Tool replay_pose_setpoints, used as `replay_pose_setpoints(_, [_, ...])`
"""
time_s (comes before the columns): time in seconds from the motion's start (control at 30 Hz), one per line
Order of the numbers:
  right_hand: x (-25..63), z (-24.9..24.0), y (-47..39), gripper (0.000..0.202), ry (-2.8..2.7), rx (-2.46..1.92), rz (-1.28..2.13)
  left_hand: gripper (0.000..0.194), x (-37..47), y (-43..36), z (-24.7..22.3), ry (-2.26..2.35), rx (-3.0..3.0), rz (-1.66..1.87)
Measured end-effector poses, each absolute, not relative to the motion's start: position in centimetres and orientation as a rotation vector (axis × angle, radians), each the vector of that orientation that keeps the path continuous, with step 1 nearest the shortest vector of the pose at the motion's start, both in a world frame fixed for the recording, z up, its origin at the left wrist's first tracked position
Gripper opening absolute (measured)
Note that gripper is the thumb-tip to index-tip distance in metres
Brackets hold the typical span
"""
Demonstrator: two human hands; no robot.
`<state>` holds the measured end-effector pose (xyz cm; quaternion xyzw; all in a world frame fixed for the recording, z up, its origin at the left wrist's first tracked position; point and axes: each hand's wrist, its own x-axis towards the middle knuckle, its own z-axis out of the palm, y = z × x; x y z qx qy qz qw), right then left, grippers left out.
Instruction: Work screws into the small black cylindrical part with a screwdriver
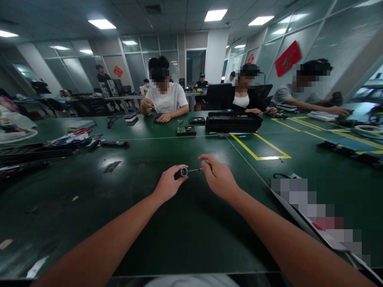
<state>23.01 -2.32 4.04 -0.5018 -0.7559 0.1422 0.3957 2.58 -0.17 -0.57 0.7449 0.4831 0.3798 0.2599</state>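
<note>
Above the green table point(185, 223), near the yellow-taped square point(260, 147), the left hand point(167, 185) clamps its grip on a small dark cylinder point(181, 172). The right hand point(218, 177) pinches a thin red-handled tool point(200, 170) at the cylinder's end; work looks underway, unfinished.

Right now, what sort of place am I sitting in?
Probably an electronics assembly or repair workshop in an office space: a long green work table marked with yellow tape, a bare circuit board, and people seated opposite working on small parts.
</note>
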Motion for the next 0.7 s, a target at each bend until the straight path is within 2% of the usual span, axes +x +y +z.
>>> replay_pose_setpoints(0.2, [22.6, 3.5, -2.3, 0.019, -1.703, -1.112, 0.577, 0.037, 2.4, -0.2, -0.5, 1.320, 2.039, 1.020])
replay_pose_setpoints(0.4, [22.7, 1.9, -0.1, 0.027, -1.020, -1.044, 0.998, 0.036, 2.6, -0.5, 0.4, 1.253, 2.325, 0.996])
replay_pose_setpoints(0.5, [23.0, 1.4, 0.5, 0.025, -0.949, -1.093, 0.942, 0.039, 2.6, -0.4, 0.3, 1.311, 2.288, 0.935])
replay_pose_setpoints(0.7, [22.7, 1.9, -0.5, 0.028, -1.249, -1.061, 0.777, 0.039, 2.6, -0.4, 0.1, 1.343, 2.237, 0.909])
